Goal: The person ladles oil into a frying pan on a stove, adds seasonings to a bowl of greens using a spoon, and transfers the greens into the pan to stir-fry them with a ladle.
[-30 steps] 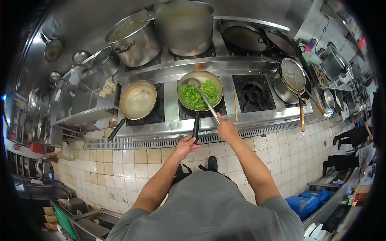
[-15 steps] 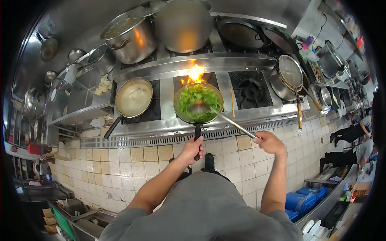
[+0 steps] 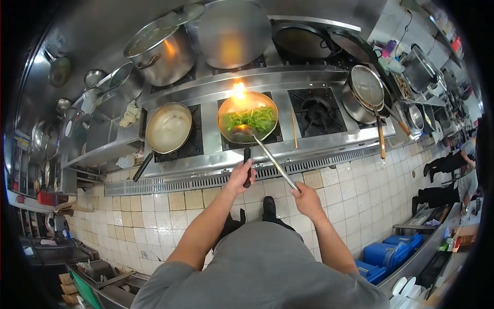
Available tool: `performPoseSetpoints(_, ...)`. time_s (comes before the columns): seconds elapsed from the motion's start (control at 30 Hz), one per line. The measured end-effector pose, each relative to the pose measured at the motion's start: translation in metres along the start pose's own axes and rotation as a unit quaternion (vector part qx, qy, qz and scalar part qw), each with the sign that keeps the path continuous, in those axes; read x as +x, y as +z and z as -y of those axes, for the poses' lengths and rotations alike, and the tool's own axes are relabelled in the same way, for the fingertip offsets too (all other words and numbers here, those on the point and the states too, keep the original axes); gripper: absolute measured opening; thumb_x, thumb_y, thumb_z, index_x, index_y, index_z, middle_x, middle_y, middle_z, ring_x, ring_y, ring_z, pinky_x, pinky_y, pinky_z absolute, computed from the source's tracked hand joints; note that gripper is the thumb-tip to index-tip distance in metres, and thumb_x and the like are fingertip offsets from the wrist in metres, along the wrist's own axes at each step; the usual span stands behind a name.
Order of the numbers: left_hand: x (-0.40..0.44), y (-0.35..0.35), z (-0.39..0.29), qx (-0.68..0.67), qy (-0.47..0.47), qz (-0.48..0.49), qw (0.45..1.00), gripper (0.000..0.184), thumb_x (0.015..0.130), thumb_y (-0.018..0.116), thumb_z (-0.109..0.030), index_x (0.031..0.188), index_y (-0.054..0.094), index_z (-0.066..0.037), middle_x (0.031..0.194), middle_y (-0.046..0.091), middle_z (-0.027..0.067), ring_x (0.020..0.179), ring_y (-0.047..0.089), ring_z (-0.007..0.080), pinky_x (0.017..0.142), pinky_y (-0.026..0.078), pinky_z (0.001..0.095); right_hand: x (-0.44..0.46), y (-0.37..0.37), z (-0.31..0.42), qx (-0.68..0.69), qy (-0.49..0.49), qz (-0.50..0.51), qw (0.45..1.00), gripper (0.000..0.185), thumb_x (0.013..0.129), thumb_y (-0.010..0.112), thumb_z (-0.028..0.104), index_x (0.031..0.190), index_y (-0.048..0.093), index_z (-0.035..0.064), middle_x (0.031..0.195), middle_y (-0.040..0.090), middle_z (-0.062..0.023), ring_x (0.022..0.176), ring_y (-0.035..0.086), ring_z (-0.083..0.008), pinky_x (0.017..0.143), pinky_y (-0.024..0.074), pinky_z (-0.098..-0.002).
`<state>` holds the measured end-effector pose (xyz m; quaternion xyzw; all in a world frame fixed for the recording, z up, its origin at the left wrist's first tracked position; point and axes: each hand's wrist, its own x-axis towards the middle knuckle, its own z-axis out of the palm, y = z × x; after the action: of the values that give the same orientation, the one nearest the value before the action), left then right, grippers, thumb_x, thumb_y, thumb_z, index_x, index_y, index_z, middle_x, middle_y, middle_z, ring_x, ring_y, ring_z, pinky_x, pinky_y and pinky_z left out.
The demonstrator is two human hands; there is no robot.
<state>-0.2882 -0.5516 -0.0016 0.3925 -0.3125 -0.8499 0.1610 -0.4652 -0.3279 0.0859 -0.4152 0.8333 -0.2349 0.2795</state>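
My left hand (image 3: 241,176) is closed around the black handle of a frying pan (image 3: 223,109) on the middle burner. Chopped green vegetables (image 3: 257,118) lie in the pan's near half, and flame (image 3: 239,90) rises at its far rim. In my right hand (image 3: 307,200) is the end of a long metal ladle (image 3: 270,157). Its bowl rests in the near left of the pan, against the greens. A second pan (image 3: 169,127), with whitish liquid in its bottom, stands on the left burner, its handle toward me.
A bare burner (image 3: 318,114) is to the right, with a thin wooden stick (image 3: 294,127) beside it. Farther right, strainers (image 3: 367,86) sit on a steel pot. Large pots (image 3: 167,56) line the back. Blue bins (image 3: 383,257) stand at lower right; people (image 3: 447,177) are beyond.
My right hand and the ladle have swung left and toward me. The greens have shifted to the near part of the pan, baring its far side. The pan now tilts differently.
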Motion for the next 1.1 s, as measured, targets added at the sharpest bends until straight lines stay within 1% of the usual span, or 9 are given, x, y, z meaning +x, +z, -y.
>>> performPoseSetpoints(0.13,-0.003,0.009,-0.031,0.000,-0.035,-0.026,0.999,0.033,0.102,0.057,-0.035,0.123,0.050,-0.009,0.095,0.066,0.0105,0.068,0.064,0.0196,0.058,0.057,0.0355,-0.008,-0.006,0.019,0.078,-0.017,0.005,0.997,0.029,0.095,0.060,0.020,0.121,0.062,0.0077,0.095,0.069,-0.0250,0.092,0.065,-0.0464,0.079,0.0518,-0.0506)
performPoseSetpoints(0.33,-0.017,0.000,-0.022,-0.008,-0.029,-0.046,0.998,0.035,0.102,0.057,-0.034,0.124,0.051,-0.008,0.107,0.066,0.0124,0.083,0.068,0.0251,0.070,0.060,0.0408,0.034,-0.019,0.034,0.078,-0.054,-0.040,0.995,0.033,0.094,0.059,0.016,0.125,0.060,0.0047,0.095,0.068,-0.0262,0.093,0.064,-0.0470,0.080,0.0520,-0.0494)
performPoseSetpoints(0.43,-0.020,-0.003,-0.014,-0.013,-0.025,-0.035,0.999,0.035,0.100,0.061,-0.034,0.121,0.051,-0.008,0.105,0.067,0.0114,0.081,0.068,0.0250,0.067,0.060,0.0398,0.061,0.006,0.013,0.094,-0.071,-0.058,0.991,0.041,0.094,0.060,0.015,0.133,0.056,0.0019,0.096,0.069,-0.0267,0.092,0.065,-0.0467,0.079,0.0520,-0.0506)
performPoseSetpoints(0.6,-0.020,-0.008,-0.010,0.021,-0.041,-0.028,0.999,0.037,0.103,0.055,-0.034,0.131,0.054,-0.009,0.107,0.067,0.0104,0.086,0.068,0.0242,0.077,0.058,0.0424,0.044,0.000,-0.002,-0.086,-0.020,0.025,0.996,0.042,0.093,0.061,0.014,0.133,0.058,0.0035,0.101,0.068,-0.0284,0.097,0.064,-0.0469,0.084,0.0514,-0.0503)
performPoseSetpoints(0.87,-0.016,-0.011,-0.010,0.009,-0.025,0.004,1.000,0.035,0.101,0.061,-0.033,0.124,0.058,-0.007,0.095,0.068,0.0125,0.082,0.069,0.0248,0.071,0.059,0.0388,0.063,0.017,0.032,-0.044,-0.035,0.012,0.998,0.041,0.093,0.058,0.018,0.131,0.057,0.0015,0.099,0.068,-0.0293,0.098,0.065,-0.0455,0.083,0.0510,-0.0541)
performPoseSetpoints(0.93,-0.019,-0.008,-0.016,0.015,-0.028,-0.003,0.999,0.035,0.100,0.062,-0.033,0.123,0.058,-0.006,0.095,0.068,0.0126,0.082,0.069,0.0246,0.072,0.059,0.0385,0.046,-0.005,0.040,0.014,-0.095,-0.015,0.995,0.040,0.094,0.057,0.019,0.129,0.057,-0.0008,0.095,0.068,-0.0289,0.095,0.066,-0.0455,0.081,0.0509,-0.0543)
performPoseSetpoints(1.0,-0.029,-0.001,-0.020,0.018,-0.031,-0.025,0.999,0.034,0.099,0.064,-0.033,0.119,0.059,-0.007,0.095,0.069,0.0127,0.082,0.069,0.0242,0.073,0.059,0.0383,0.044,0.001,0.022,0.006,-0.042,-0.031,0.999,0.037,0.093,0.061,0.018,0.126,0.060,0.0017,0.100,0.068,-0.0290,0.097,0.065,-0.0463,0.085,0.0511,-0.0514)
performPoseSetpoints(1.07,-0.022,-0.009,-0.013,0.008,-0.038,-0.030,0.999,0.029,0.097,0.067,-0.032,0.112,0.060,-0.008,0.095,0.069,0.0125,0.080,0.068,0.0234,0.073,0.059,0.0392,0.049,0.014,0.014,0.017,0.004,-0.051,0.999,0.032,0.092,0.060,0.016,0.118,0.062,-0.0022,0.093,0.069,-0.0251,0.090,0.067,-0.0439,0.079,0.0518,-0.0517)
performPoseSetpoints(1.1,-0.015,-0.014,-0.005,0.016,-0.028,-0.031,0.999,0.028,0.098,0.065,-0.033,0.109,0.060,-0.008,0.094,0.068,0.0118,0.079,0.068,0.0232,0.072,0.059,0.0405,0.064,0.033,-0.006,-0.061,-0.056,-0.049,0.995,0.029,0.091,0.058,0.013,0.115,0.061,-0.0023,0.092,0.069,-0.0247,0.088,0.067,-0.0432,0.079,0.0518,-0.0527)
